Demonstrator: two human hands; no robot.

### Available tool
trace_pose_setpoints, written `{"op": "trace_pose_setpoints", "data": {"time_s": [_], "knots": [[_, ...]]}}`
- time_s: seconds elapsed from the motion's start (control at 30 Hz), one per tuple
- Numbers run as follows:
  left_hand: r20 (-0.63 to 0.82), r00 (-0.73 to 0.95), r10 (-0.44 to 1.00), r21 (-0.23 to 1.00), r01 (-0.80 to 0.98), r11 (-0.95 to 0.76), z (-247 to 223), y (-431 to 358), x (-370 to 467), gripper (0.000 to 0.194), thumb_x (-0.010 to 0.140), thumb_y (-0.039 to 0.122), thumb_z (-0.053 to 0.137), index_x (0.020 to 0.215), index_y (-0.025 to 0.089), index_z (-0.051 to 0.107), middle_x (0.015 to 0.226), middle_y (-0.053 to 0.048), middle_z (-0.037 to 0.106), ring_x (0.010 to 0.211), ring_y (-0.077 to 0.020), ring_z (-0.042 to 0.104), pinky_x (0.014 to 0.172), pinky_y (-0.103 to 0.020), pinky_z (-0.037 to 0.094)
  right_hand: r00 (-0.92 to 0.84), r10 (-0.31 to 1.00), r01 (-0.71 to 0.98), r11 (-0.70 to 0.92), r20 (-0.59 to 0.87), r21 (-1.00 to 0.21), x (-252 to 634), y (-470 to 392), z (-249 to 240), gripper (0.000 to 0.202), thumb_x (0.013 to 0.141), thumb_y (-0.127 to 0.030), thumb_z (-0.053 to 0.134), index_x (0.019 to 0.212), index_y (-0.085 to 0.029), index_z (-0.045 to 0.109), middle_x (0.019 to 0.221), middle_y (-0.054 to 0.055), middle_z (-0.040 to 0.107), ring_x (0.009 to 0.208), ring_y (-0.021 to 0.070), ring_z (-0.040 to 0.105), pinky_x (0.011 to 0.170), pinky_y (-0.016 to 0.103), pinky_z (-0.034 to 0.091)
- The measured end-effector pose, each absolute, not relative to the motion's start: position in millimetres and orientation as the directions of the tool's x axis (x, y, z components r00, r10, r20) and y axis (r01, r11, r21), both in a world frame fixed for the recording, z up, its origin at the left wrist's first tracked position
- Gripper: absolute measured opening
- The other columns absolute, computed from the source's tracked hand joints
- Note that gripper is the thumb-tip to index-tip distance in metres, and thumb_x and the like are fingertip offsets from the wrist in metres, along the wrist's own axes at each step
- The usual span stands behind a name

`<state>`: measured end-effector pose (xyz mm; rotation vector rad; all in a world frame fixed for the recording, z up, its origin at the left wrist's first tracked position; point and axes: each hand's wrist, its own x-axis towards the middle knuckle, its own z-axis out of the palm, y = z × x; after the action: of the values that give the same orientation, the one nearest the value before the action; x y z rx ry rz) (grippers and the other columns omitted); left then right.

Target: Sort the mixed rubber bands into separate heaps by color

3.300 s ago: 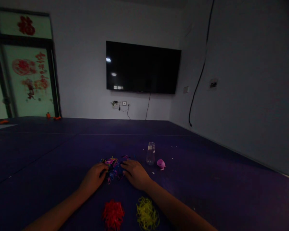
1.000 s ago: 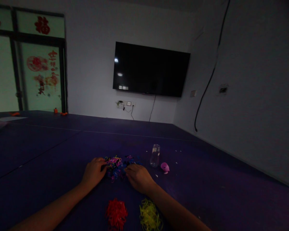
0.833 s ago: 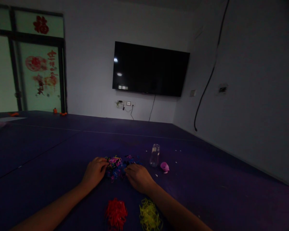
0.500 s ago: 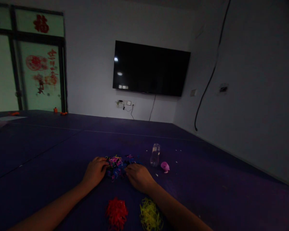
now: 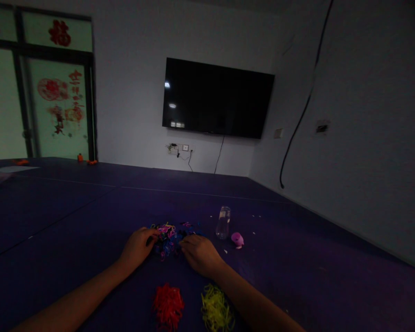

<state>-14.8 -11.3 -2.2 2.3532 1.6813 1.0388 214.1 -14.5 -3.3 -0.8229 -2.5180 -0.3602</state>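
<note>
A loose pile of mixed-colour rubber bands (image 5: pixel 171 240), mostly blue, purple and pink, lies on the dark purple surface between my hands. At its left edge is my left hand (image 5: pixel 140 244), its fingertips on the bands and a gap showing between thumb and fingers. My right hand (image 5: pixel 200 252) rests at the pile's right side, fingers bent and drawn together; whatever the tips pinch is hidden. Nearer to me sit a heap of red rubber bands (image 5: pixel 168 308) and, beside my right forearm, a heap of yellow rubber bands (image 5: pixel 217 310).
Right of the pile stands a clear plastic bottle (image 5: pixel 223 223), with a small pink object (image 5: pixel 237 240) beside it. Small white scraps dot the purple surface (image 5: pixel 297 258). Orange items (image 5: pixel 80 157) lie far left, and a television (image 5: pixel 217 99) hangs on the wall.
My left hand has shifted slightly right, its fingers reaching a little further over the mixed bands. My right hand has barely moved.
</note>
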Motion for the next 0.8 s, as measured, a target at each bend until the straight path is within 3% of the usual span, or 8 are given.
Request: {"op": "trace_pose_setpoints", "data": {"time_s": [0.23, 0.37, 0.5, 0.67, 0.8], "knots": [[0.536, 0.187, 0.823, 0.396, 0.805, -0.441, 0.0, -12.6, -13.1, 0.024, 0.077, 0.012, 0.045, 0.087, 0.02, 0.066, 0.087, -0.004, 0.068, 0.085, -0.0189, 0.062, 0.078, -0.032, 0.047, -0.714, 0.492, 0.608, 0.789, 0.498, 0.092, 214.2, -16.8, -0.1, 0.022, 0.087, -0.018, 0.039, 0.096, -0.017, 0.059, 0.09, 0.007, 0.063, 0.084, 0.016, 0.057, 0.074, 0.026, 0.043], [0.592, 0.059, 0.804, 0.422, 0.827, -0.371, 2.2, -10.9, -18.1, 0.023, 0.079, 0.018, 0.044, 0.087, 0.019, 0.066, 0.09, -0.005, 0.068, 0.087, -0.0206, 0.062, 0.079, -0.034, 0.047, -0.713, 0.494, 0.613, 0.783, 0.497, 0.101, 213.9, -16.0, -1.0, 0.022, 0.087, -0.018, 0.039, 0.095, -0.017, 0.059, 0.09, 0.006, 0.062, 0.082, 0.0158, 0.057, 0.074, 0.026, 0.043], [0.546, -0.046, 0.837, 0.473, 0.842, -0.262, -1.3, -3.6, -25.5, 0.022, 0.078, 0.016, 0.045, 0.087, 0.016, 0.065, 0.089, -0.006, 0.068, 0.086, -0.0209, 0.062, 0.078, -0.033, 0.047, -0.72, 0.487, 0.605, 0.79, 0.494, 0.104, 213.9, -15.8, -1.1, 0.022, 0.087, -0.017, 0.038, 0.094, -0.016, 0.059, 0.09, 0.007, 0.062, 0.082, 0.0151, 0.056, 0.074, 0.025, 0.042], [0.539, 0.005, 0.842, 0.465, 0.832, -0.302, -2.7, -2.1, -24.1, 0.023, 0.075, 0.01, 0.045, 0.085, 0.016, 0.064, 0.088, -0.005, 0.068, 0.087, -0.0199, 0.062, 0.08, -0.033, 0.047, -0.712, 0.495, 0.613, 0.784, 0.498, 0.098, 214.1, -16.6, 0.4, 0.022, 0.087, -0.018, 0.039, 0.094, -0.017, 0.059, 0.09, 0.007, 0.062, 0.082, 0.0154, 0.057, 0.073, 0.025, 0.042], [0.568, 0.162, 0.807, 0.408, 0.796, -0.447, 2.1, -10.3, -16.1, 0.021, 0.074, 0.009, 0.047, 0.079, 0.018, 0.066, 0.084, -0.005, 0.067, 0.084, -0.0196, 0.061, 0.079, -0.033, 0.046, -0.713, 0.491, 0.611, 0.785, 0.501, 0.101, 213.8, -16.7, 0.3, 0.021, 0.087, -0.018, 0.039, 0.095, -0.017, 0.059, 0.09, 0.006, 0.062, 0.082, 0.0154, 0.057, 0.073, 0.025, 0.042]]}}
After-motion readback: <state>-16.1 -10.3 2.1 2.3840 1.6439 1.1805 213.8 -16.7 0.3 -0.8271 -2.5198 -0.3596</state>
